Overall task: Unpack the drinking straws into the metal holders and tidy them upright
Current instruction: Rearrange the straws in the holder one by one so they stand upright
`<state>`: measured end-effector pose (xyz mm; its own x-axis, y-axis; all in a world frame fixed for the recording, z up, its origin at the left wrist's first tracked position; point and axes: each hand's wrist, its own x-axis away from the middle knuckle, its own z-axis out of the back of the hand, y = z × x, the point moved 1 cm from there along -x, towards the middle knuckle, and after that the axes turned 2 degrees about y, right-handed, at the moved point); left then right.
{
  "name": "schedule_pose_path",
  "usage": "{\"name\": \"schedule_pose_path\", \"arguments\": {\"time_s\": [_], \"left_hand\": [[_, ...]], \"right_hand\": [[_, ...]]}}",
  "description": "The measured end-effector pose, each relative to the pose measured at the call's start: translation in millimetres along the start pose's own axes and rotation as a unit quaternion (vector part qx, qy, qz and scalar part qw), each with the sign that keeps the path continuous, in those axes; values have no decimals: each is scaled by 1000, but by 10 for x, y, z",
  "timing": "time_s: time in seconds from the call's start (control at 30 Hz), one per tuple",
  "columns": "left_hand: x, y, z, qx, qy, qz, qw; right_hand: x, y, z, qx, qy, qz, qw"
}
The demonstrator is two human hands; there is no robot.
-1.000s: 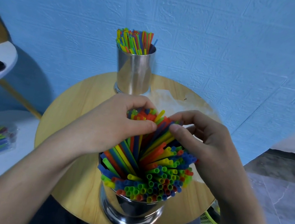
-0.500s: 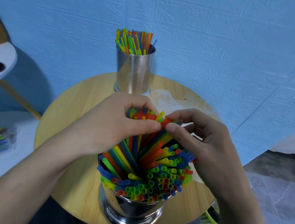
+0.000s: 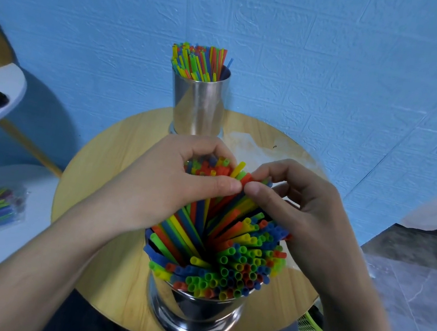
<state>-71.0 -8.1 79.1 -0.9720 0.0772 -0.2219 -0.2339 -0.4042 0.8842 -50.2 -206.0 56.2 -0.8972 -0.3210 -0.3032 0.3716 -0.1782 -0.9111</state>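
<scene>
Steel near holder on the wooden table brims with coloured straws. Above it, our left hand and right hand clasp a leaning bunch, thumbs touching. Behind it stands the far holder.

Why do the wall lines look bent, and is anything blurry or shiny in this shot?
Head view: the wide lens bends the brick lines of the blue wall toward the edges; the forearms go soft at the bottom corners, while the straws in the near holder are sharp; the far holder shows dull reflections, no harsh glare; light is even, with one soft shadow at left.
</scene>
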Motion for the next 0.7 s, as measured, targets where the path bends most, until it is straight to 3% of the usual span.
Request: {"name": "schedule_pose_path", "arguments": {"time_s": [0.7], "left_hand": [[-7,-27,6,-5,-10,8,1000]], "right_hand": [[1,29,2,17,4,-5,1000]]}}
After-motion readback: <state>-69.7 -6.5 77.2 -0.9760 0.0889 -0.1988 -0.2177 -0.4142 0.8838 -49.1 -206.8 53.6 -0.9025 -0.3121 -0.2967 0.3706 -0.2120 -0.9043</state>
